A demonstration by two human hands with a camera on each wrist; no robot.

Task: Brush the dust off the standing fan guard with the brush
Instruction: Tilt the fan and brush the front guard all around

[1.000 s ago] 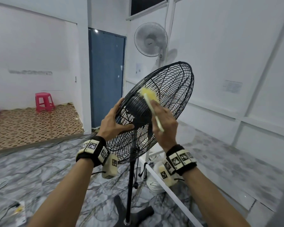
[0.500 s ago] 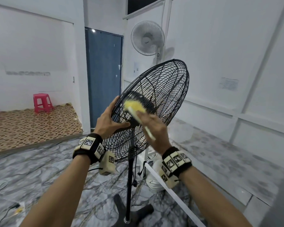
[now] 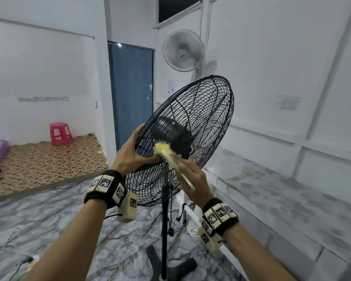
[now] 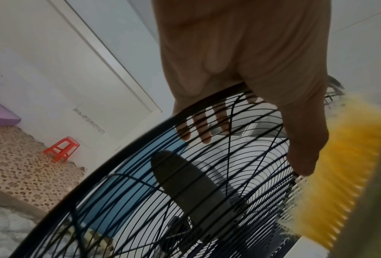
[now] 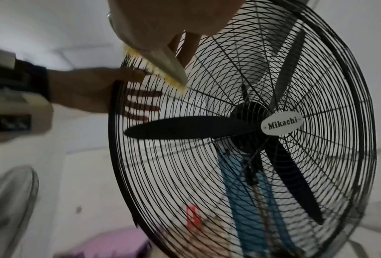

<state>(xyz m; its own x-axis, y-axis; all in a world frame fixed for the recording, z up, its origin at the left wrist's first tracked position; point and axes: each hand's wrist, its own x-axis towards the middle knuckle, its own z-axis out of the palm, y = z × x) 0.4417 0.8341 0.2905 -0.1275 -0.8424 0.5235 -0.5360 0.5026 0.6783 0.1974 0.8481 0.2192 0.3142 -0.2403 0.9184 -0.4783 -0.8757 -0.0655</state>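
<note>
A black standing fan's wire guard tilts back on its pole. My left hand grips the guard's left rim, thumb on the front and fingers behind the wires. My right hand holds the pale handle of a yellow-bristled brush. The bristles press on the front wires close to my left thumb, near the rim. In the left wrist view the brush is just right of the thumb. The right wrist view shows the brush, the black blades and an oval Mikachi badge.
The fan's pole rises from a cross base on a marbled floor with loose cables. A white low rail runs along the right. A white wall fan, a blue door and a pink stool stand behind.
The brush has swept down and left across the guard, from the upper middle to beside my left thumb. My left hand has kept its hold on the rim.
</note>
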